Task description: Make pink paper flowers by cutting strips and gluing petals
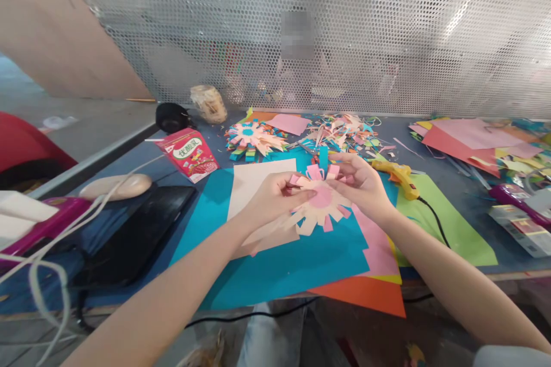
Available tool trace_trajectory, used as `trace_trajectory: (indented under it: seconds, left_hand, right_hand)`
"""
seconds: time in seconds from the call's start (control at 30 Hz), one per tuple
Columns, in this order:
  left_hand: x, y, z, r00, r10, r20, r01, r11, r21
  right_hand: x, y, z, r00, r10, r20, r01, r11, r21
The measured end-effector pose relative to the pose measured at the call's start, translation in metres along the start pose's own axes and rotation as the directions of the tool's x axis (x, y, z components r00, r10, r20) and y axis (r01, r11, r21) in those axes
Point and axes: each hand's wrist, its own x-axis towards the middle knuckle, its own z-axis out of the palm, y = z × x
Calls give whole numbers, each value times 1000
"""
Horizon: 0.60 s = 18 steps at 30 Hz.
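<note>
Between my two hands is a paper flower [322, 196] with cream and pink fringed petals and a pink round centre. My left hand [282, 192] pinches its left edge, thumb lying over the petals. On the upper right, my right hand [357, 183] grips the petals between thumb and fingers. A blue paper strip [323, 157] stands up behind the flower's top edge. Beneath the hands lie a large blue paper sheet [284, 269] and a cream paper sheet [253, 180]. To the right of my right hand rests a yellow hot glue gun [398, 175] on green paper [451, 223].
Finished paper flowers [249, 137] and a heap of paper scraps [344, 132] lie at the back. On the left are a red drink carton [189, 155], a black tablet [138, 235], a mouse [116, 187] and white cables [64, 281]. A perforated metal panel [344, 28] stands behind.
</note>
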Motion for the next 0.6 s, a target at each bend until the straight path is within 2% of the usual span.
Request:
trace_trajectory:
  seconds: [0.17,0.6]
  left_hand:
    - [-1,3,0,1000,-12,-23,12,1000,4]
    - [0,4,2,999,7,-33,-6,1000,28]
  right_hand:
    - [0,0,2,1000,4,-27,-4,1000,0]
    - [2,0,5,991,130,-2,-128,976,177]
